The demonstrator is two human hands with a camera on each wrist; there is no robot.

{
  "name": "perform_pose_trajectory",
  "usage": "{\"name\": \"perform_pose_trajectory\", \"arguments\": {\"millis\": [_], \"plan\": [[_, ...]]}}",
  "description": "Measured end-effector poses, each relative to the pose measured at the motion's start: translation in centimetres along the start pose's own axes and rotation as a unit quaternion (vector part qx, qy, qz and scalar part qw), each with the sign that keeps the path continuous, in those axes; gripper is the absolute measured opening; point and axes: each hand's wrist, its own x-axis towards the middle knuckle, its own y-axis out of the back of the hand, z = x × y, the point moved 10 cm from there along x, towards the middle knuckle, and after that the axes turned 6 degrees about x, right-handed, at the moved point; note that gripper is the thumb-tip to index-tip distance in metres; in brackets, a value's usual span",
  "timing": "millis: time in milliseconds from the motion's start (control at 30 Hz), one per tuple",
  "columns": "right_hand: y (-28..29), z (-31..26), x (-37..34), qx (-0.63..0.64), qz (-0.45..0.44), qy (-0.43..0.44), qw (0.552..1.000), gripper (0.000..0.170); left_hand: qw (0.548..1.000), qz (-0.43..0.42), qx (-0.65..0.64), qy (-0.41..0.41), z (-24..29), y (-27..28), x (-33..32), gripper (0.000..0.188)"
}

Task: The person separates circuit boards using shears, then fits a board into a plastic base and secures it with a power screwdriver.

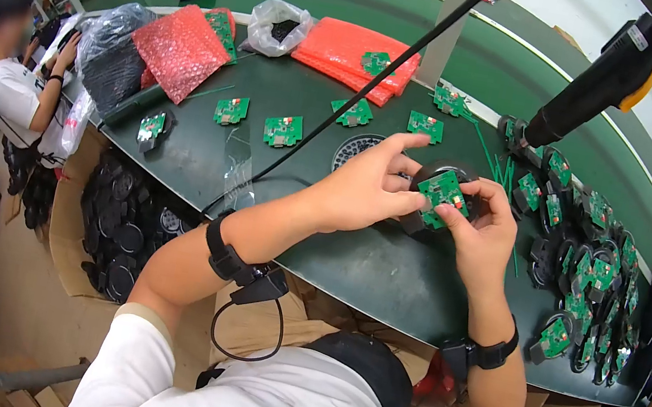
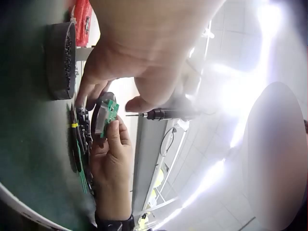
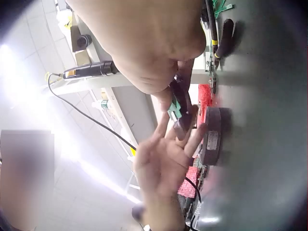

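A round black housing (image 1: 438, 171) with a green circuit board (image 1: 442, 198) on its face is held up over the table. My right hand (image 1: 482, 235) grips it from the right, the thumb pressing on the board. From the left, my left hand (image 1: 368, 185) reaches in with extended fingers at the housing's rim; in the left wrist view its thumb stands apart from the board. Behind my left hand sits a round dish (image 1: 349, 154), which holds small dark screws in the left wrist view. A black electric screwdriver (image 1: 605, 78) hangs at upper right.
Several loose circuit boards (image 1: 282, 130) lie across the green table (image 1: 371, 268). Housings with boards (image 1: 592, 277) pile up on the right. Red bubble-wrap bags (image 1: 181, 49) and a clear bag (image 1: 278, 28) lie at the back. A carton of black housings (image 1: 121, 228) stands left; another person (image 1: 16, 79) works beyond.
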Motion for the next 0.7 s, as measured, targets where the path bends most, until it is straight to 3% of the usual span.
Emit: {"name": "perform_pose_trajectory", "arguments": {"millis": [100, 167, 200, 333, 400, 467, 533, 700], "plan": [[-0.2, -1.2, -0.3, -0.016, 0.024, 0.023, 0.999, 0.037, 0.999, -0.034, 0.025, 0.025, 0.0, -1.2, 1.1, 0.068], [-0.2, -1.3, -0.4, 0.006, 0.025, 0.014, 1.000, 0.035, 0.998, -0.060, -0.008, -0.011, -0.9, -2.4, 1.8, 0.063], [-0.2, -0.8, -0.5, 0.017, 0.016, 0.011, 1.000, 0.033, 0.996, -0.048, 0.046, -0.053, -0.5, -2.4, 1.8, 0.054], [0.1, -1.3, -0.5, 0.008, -0.014, 0.026, 1.000, 0.024, 0.991, -0.057, 0.119, -0.022, -0.9, -2.7, 1.6, 0.041], [0.6, 0.8, -0.6, 0.075, -0.011, -0.071, 0.995, 0.015, 0.985, -0.062, 0.152, -0.054, -0.6, -2.9, 1.6, 0.043], [0.5, 0.4, -0.8, 0.064, -0.007, -0.069, 0.996, 0.011, 0.977, -0.064, 0.183, -0.086, 0.3, -3.0, 1.2, 0.045], [0.4, 0.1, -0.7, 0.053, -0.006, -0.068, 0.996, 0.008, 0.982, -0.144, -0.056, 0.107, -1.4, -4.4, 0.2, 0.047], [0.4, 0.5, -0.8, 0.018, -0.018, -0.085, 0.996, 0.009, 0.980, -0.164, -0.067, 0.087, -2.1, -4.4, 0.4, 0.045]]}}
